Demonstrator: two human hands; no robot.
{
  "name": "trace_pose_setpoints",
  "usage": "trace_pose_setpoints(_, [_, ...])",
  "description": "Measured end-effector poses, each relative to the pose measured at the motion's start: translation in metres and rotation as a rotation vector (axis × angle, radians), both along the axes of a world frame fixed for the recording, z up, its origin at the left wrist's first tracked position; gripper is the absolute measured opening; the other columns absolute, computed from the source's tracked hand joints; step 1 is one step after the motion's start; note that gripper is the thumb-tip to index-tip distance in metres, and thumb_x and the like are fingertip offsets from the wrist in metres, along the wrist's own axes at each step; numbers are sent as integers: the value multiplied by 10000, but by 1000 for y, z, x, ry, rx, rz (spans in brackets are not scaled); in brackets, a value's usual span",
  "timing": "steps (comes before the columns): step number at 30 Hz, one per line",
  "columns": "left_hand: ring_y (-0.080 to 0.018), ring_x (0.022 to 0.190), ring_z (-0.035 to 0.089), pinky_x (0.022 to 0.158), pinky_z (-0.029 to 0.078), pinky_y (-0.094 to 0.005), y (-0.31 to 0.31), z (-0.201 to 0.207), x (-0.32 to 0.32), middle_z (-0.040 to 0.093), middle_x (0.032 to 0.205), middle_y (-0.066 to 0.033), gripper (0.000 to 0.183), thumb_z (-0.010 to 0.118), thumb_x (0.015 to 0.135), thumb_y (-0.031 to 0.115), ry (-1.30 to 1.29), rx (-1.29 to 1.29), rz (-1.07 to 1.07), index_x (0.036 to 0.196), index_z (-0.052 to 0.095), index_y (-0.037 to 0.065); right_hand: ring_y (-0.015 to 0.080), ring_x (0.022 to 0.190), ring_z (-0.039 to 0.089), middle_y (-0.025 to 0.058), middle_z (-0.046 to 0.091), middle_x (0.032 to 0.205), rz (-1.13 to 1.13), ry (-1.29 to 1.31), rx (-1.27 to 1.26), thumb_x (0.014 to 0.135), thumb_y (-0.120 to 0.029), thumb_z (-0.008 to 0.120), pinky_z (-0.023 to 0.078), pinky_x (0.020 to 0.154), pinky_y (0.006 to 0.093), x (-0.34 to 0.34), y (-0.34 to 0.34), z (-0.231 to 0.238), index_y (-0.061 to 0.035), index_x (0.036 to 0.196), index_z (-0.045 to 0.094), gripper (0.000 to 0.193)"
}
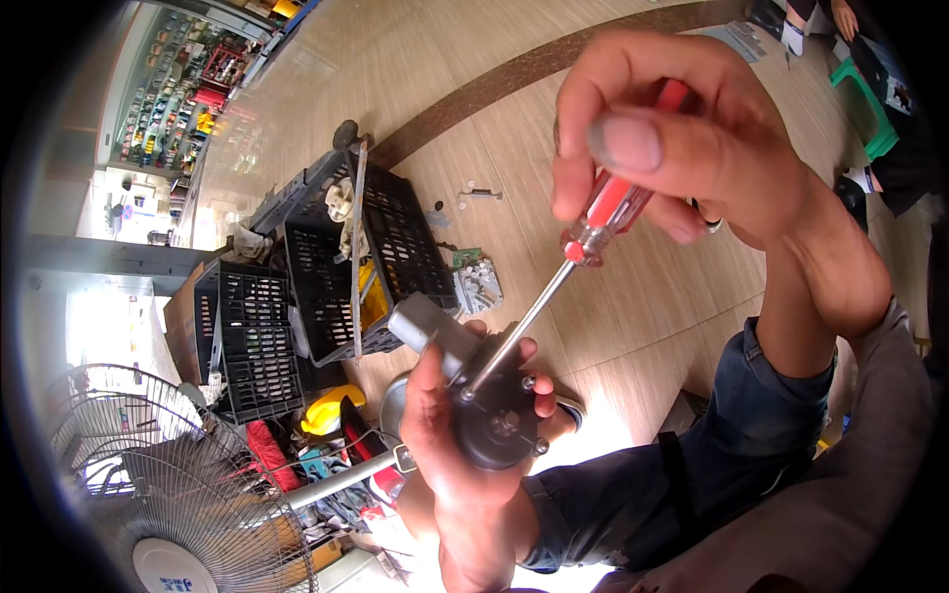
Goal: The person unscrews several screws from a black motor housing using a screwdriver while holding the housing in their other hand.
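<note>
My right hand [707,148] is closed around the red and clear handle of a screwdriver [524,324]. Its shaft slants down to the left, and the tip meets a screw on the face of a small gear motor [499,430]. That motor has a round black housing, a grey cylinder on its upper left and metal studs along its right edge. My left hand [432,435] grips it from below, thumb on the left side and fingertips showing on the right. Whether the tip sits inside the screw head is too small to tell.
Black plastic crates [400,237] stand ahead on the left, holding pale and yellow parts. A wire-caged fan [109,445] is at lower left, near a yellow item [331,410]. Small metal parts [478,285] lie on the tiled floor. Another person sits by a green stool [868,114].
</note>
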State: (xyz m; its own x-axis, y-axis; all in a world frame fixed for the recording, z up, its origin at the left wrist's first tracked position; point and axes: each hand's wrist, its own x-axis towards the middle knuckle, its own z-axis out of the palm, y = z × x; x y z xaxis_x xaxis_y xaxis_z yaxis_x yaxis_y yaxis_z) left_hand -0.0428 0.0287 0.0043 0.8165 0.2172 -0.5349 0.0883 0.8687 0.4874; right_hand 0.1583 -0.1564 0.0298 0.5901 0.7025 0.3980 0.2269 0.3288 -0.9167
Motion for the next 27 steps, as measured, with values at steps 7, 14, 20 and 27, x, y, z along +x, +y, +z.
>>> trace_pose_setpoints(7, [-374,799,687,654,553,-449,-2,0,2,666,1095,-291,538,490,997,489,-17,11,-31,1259,609,35,21,416,451,138,727,869,-3,-131,145,939,-226,620,332,375,172,3,3,-6,21,1138,618,317])
trace_pose_setpoints(14, [-374,799,688,666,556,-452,1,-2,-2,663,1096,-295,543,497,993,489,-29,3,-9,1262,606,30,19,437,462,141,733,943,-16,88,-196,890,-250,647,353,395,174,-1,-5,15,16,1172,613,390])
trace_pose_setpoints(20, [-382,790,688,668,560,-463,-2,2,1,661,1092,-300,538,486,1001,482,-9,-12,-13,1268,601,29,20,401,439,129,731,850,-42,-119,111,951,-266,626,329,371,170,4,3,-6,2,1132,630,323])
trace_pose_setpoints(27, [-387,792,691,656,561,-461,-2,-1,0,661,1094,-301,582,477,1003,487,-39,2,-13,1289,581,-9,16,415,458,126,724,837,-85,68,-121,940,-281,642,345,377,177,3,-6,13,-8,1118,633,326])
